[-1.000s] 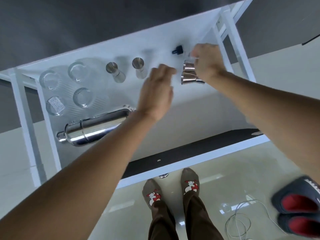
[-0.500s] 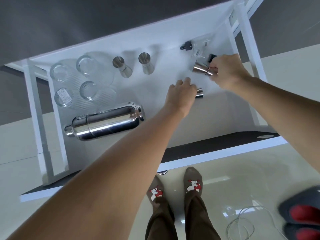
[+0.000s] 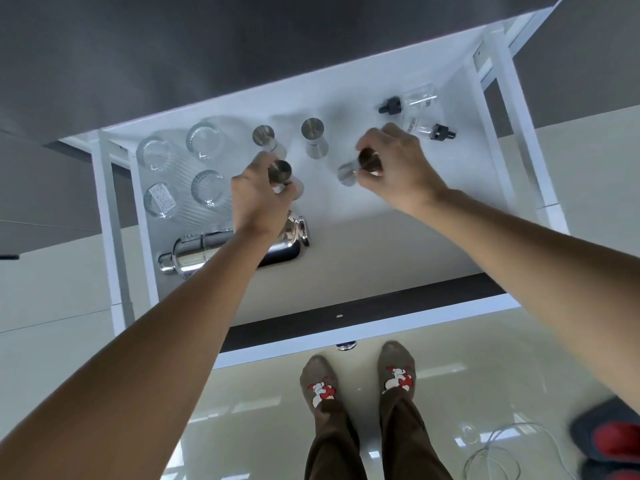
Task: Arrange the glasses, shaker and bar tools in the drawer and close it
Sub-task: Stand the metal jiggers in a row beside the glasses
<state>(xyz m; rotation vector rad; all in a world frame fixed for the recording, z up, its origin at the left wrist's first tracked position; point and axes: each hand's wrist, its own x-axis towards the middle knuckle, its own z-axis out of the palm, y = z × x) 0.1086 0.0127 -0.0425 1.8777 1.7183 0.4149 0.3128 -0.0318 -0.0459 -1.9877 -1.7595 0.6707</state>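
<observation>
The white drawer (image 3: 398, 258) stands pulled out below me. Several ribbed glasses (image 3: 204, 142) stand at its far left. A steel shaker (image 3: 194, 254) lies on its side in front of them, partly under my left arm. Two steel jiggers (image 3: 313, 136) stand upright at the back middle. My left hand (image 3: 258, 199) is shut on a third jigger (image 3: 280, 172), held upright just right of the glasses. My right hand (image 3: 394, 164) is shut on a copper-toned jigger (image 3: 360, 166), tilted on the drawer floor. Two clear dropper bottles (image 3: 412, 100) lie at the back right.
The drawer's dark front panel (image 3: 363, 313) with its knob (image 3: 345, 346) is just ahead of my socked feet (image 3: 360, 382). White frame rails (image 3: 516, 109) flank the drawer. A cable (image 3: 498, 455) and red-lined slippers (image 3: 609, 441) lie on the glossy floor at right.
Both hands carried their jiggers leftward: the left one from the drawer's middle to beside the glasses, the right one from the right side to the middle. The dropper bottles are now uncovered.
</observation>
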